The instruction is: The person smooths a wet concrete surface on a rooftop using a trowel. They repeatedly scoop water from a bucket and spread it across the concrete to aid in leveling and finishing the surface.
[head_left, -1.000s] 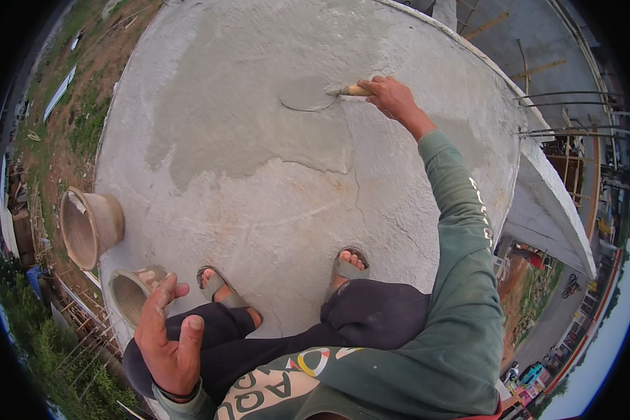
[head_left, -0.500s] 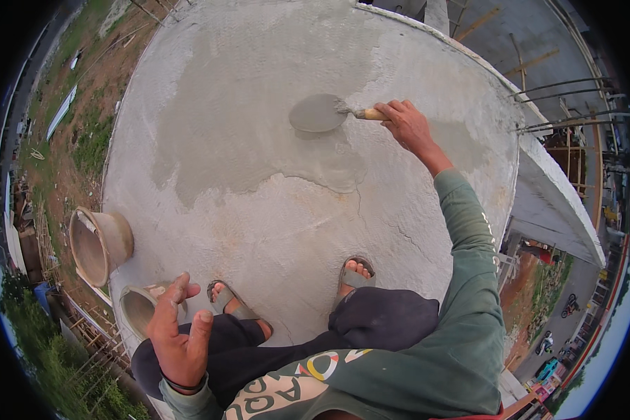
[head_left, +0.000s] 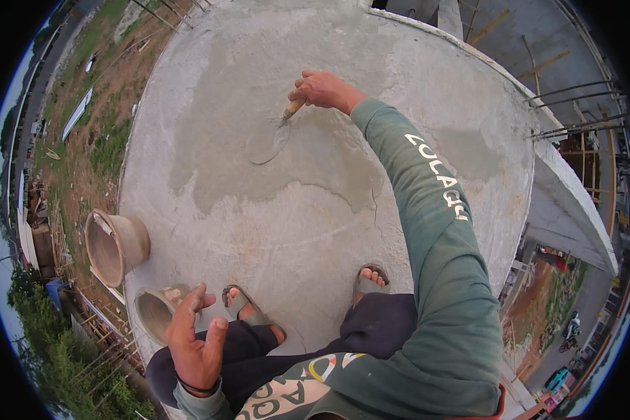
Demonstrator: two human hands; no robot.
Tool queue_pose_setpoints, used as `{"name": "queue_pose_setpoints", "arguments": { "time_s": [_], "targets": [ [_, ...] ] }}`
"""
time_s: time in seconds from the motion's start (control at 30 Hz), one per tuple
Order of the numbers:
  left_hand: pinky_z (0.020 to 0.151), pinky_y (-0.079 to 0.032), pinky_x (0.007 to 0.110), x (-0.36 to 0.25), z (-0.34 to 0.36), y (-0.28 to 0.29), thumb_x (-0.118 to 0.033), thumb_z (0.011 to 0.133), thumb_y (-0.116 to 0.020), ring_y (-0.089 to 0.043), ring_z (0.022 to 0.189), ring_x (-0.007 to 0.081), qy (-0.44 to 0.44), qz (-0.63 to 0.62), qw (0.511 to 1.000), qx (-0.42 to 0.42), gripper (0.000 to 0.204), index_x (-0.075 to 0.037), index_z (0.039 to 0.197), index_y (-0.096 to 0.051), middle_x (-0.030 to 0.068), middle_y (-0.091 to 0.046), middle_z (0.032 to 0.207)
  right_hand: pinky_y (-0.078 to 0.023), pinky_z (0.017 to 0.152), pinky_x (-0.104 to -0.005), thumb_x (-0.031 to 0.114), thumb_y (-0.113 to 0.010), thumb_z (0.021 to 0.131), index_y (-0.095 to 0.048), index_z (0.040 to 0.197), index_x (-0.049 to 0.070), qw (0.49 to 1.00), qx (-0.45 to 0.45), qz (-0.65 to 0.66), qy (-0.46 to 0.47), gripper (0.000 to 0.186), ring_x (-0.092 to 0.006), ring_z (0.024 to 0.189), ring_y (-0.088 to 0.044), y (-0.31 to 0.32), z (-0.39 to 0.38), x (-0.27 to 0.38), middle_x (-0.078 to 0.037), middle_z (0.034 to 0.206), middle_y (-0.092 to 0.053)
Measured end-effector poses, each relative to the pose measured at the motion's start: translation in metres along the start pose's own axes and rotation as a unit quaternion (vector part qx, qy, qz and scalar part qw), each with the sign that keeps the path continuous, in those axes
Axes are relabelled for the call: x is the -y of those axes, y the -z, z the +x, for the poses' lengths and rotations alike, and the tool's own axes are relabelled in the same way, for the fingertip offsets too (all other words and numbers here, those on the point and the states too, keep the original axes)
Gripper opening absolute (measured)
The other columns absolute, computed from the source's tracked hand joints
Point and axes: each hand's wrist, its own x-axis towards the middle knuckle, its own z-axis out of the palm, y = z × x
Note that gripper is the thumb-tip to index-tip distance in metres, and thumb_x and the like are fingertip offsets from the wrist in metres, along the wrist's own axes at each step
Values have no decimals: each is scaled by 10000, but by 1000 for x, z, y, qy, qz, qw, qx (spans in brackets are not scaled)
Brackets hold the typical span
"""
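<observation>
My right hand (head_left: 322,89) grips the wooden handle of a rounded steel trowel (head_left: 267,145), its blade down on a patch of wet grey mortar (head_left: 213,178). The patch spreads unevenly over a pale, cracked concrete surface (head_left: 315,259). My left hand (head_left: 197,332) is raised over my left knee with fingers apart and holding nothing. Close beside it stands a bucket (head_left: 154,312) with grey inside, partly hidden by my fingers. A second, tan bucket (head_left: 133,248) leans slightly above it. My sandaled feet rest on the concrete.
The curved slab ends at a drop on the left, above dirt, grass and debris (head_left: 84,140). At right are a concrete lip (head_left: 574,196), protruding rebar (head_left: 574,91), wooden supports (head_left: 546,63) and, below, a road (head_left: 581,308) with a motorbike rider (head_left: 570,331).
My right hand has swept left, turning the trowel so its blade now points down-left on the wet patch. The view has shifted slightly; my left hand keeps the same open pose.
</observation>
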Motion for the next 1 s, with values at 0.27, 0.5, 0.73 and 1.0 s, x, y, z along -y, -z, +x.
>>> {"name": "queue_pose_setpoints", "arguments": {
  "time_s": [0.27, 0.5, 0.73, 1.0],
  "targets": [
    [926, -475, 398, -1, -11, 3, -227, 891, -697, -656, 985, 307, 3, -15, 1000, -6, 490, 85, 1251, -583, 215, -669, 1058, -504, 823, -328, 93, -760, 772, -729, 1088, 233, 994, 34, -13, 101, 347, -207, 993, -567, 44, -41, -21, 35, 981, -651],
    [940, -469, 398, -5, -5, -1, -236, 889, -699, -653, 990, 310, -14, 0, 1000, 4, 504, 85, 1259, -578, 216, -669, 1062, -507, 780, -350, 90, -734, 766, -733, 1073, 208, 997, -46, 53, 16, 329, -223, 931, -563, 3, -11, 28, 22, 913, -640],
    [924, -472, 402, -10, -2, -3, -253, 893, -694, -647, 973, 318, -34, 13, 999, 22, 504, 84, 1251, -582, 213, -668, 1040, -502, 768, -353, 54, -702, 779, -740, 1030, 206, 989, 73, 43, 121, 296, -215, 958, -559, 24, -75, 15, 29, 890, -632],
    [923, -469, 405, -14, 1, -7, -261, 900, -683, -642, 975, 316, -19, -13, 999, 36, 507, 99, 1241, -576, 219, -666, 1032, -514, 811, -360, 64, -754, 754, -729, 1112, 201, 993, -53, 7, -103, 384, -243, 943, -570, 36, -102, -35, 11, 943, -656]
  ]
}}
